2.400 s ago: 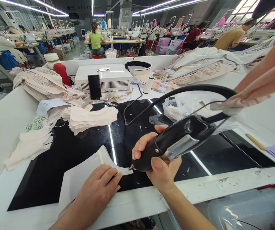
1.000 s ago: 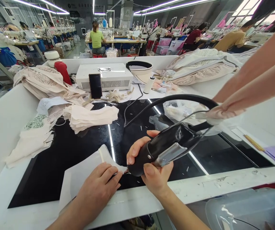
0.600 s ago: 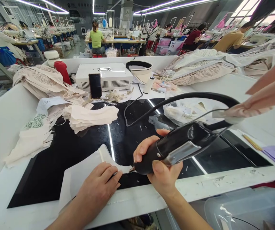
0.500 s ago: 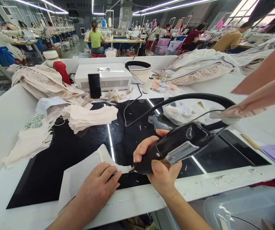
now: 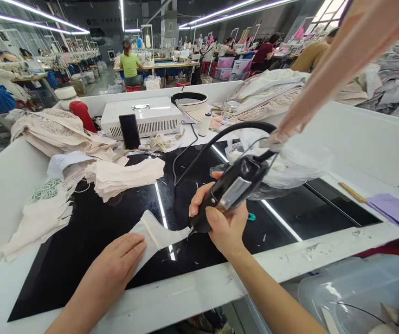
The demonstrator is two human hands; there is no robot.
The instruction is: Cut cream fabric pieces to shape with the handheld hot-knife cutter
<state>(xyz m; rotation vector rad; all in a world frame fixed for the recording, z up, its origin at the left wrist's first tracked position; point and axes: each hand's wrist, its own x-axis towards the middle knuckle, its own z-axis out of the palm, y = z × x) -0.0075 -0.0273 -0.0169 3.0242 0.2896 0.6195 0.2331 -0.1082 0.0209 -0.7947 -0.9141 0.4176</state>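
Fabric piece (image 5: 160, 235) on a black panel (image 5: 81, 264), work at its tapered end apparently underway

The white fabric piece lies near the front of a white-edged table (image 5: 192, 292), between the person's two hands. The right hand (image 5: 229, 227) is wrapped around a black handheld tool (image 5: 228, 184), fingers and thumb clamped on its body. The tool's tip meets the narrow right end of the cloth. The left hand (image 5: 116, 262) rests over the piece's lower left part, fingers close together; the thumb is hidden, so I cannot tell whether it pinches the cloth. A dark cable (image 5: 220, 134) loops up from the tool to a pinkish, stretched-looking band (image 5: 311, 104).

Work on this piece looks partway. A cream strip (image 5: 151, 234) across it seems already in place, and pale scraps (image 5: 264, 238) on the panel suggest bits have come away. With the tool at the cloth, this end does not appear finished. Behind, to the left, sits a stack of pale pieces (image 5: 126, 177); whether they are done or waiting cannot be told.
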